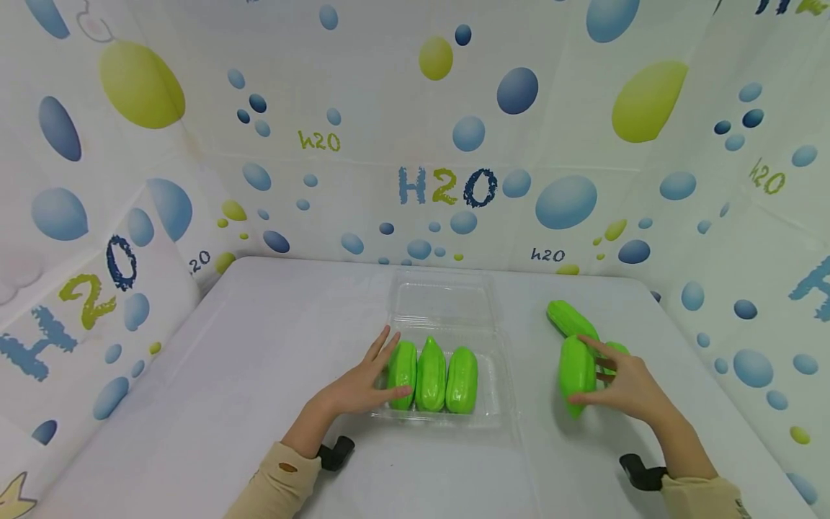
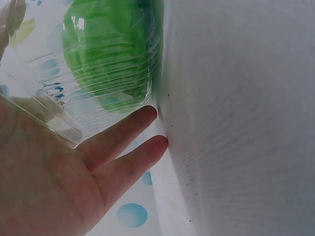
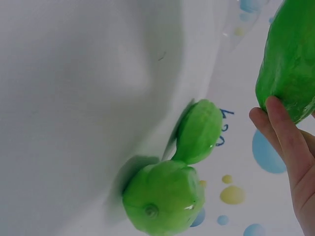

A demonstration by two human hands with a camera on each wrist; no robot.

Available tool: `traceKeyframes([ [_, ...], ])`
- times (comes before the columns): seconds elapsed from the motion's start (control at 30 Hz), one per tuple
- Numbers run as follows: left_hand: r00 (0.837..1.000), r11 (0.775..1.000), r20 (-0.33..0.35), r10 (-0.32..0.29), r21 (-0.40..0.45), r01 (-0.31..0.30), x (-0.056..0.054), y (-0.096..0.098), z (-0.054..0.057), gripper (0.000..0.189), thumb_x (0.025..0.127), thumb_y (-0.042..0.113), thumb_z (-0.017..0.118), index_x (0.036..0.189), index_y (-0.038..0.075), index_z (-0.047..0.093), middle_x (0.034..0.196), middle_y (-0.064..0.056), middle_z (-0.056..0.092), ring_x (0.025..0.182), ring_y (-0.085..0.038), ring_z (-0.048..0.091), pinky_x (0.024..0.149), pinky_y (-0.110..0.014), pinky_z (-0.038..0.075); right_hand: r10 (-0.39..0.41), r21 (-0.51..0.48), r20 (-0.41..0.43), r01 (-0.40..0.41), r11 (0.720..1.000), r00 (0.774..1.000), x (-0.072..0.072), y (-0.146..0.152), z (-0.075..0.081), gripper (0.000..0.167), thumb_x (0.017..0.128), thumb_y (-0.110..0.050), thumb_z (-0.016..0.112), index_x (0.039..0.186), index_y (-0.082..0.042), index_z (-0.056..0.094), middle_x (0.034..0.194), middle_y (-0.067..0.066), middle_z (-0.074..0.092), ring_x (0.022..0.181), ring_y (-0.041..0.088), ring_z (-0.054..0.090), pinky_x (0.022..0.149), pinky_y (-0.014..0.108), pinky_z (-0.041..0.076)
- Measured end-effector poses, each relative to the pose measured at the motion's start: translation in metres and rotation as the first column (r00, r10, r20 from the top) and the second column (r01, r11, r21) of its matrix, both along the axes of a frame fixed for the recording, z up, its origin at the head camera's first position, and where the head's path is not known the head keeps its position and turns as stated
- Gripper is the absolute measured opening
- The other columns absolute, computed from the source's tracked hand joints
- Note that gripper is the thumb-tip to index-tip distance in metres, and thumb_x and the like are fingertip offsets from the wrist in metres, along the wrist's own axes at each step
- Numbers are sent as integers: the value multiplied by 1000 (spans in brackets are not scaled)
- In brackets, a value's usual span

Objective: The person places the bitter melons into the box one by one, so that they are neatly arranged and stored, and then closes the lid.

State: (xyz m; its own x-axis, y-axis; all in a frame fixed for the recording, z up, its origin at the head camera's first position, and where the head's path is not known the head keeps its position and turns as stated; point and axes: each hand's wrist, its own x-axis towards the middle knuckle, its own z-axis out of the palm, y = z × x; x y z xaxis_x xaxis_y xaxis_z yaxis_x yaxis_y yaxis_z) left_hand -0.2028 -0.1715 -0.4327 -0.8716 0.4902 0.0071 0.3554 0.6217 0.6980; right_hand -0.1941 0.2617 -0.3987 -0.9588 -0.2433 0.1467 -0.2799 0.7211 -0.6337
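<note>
My right hand (image 1: 625, 386) holds a glossy green cucumber-shaped vegetable (image 1: 576, 371) between thumb and fingers; in the right wrist view this vegetable (image 3: 290, 59) is raised off the table. At the left side of a clear plastic clamshell box (image 1: 494, 389), my left hand (image 1: 357, 386) spreads its fingers, the thumb across the nearest vegetable. Three similar green vegetables (image 1: 431, 378) stand side by side in the box's base. The left wrist view shows the box's ribbed wall (image 2: 113, 83) beside the fingers, which are extended. The box's lid (image 1: 442, 299) lies folded back, away from me.
Two more green vegetables lie on the table at the right, one farther back (image 1: 570, 317) and one partly hidden behind my right hand (image 3: 162, 199). White table cover (image 1: 259, 346) surrounds the box. A patterned curtain (image 1: 363, 86) stands along the back and sides.
</note>
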Motion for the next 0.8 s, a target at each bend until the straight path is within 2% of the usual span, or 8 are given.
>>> traceKeyframes([
  [0.13, 1000, 1000, -1, 1, -1, -1, 0, 0, 0, 94, 84, 50, 59, 148, 21, -4, 152, -9, -13, 135, -39, 12, 97, -58, 29, 13, -41, 16, -13, 999, 1000, 0, -5, 3, 99, 57, -31, 87, 139, -5, 38, 127, 32, 39, 107, 46, 51, 79, 37, 50],
  [0.37, 1000, 1000, 1, 5, -4, -5, 0, 0, 0, 94, 84, 50, 59, 148, 21, -4, 152, -8, -13, 135, -39, 13, 97, -58, 30, 58, -111, 23, -55, 992, 998, -3, -15, 4, 96, 58, -27, 87, 139, -6, 39, 128, 27, 41, 108, 45, 51, 80, 42, 49],
  [0.8, 1000, 1000, 2, 0, 0, 0, 0, 0, 0, 94, 84, 50, 59, 147, 21, -4, 152, -8, -14, 135, -39, 13, 97, -58, 30, 101, -126, 13, -98, 987, 995, -12, -40, 11, 98, 56, -32, 88, 139, -11, 40, 134, 25, 39, 110, 43, 51, 81, 43, 49],
])
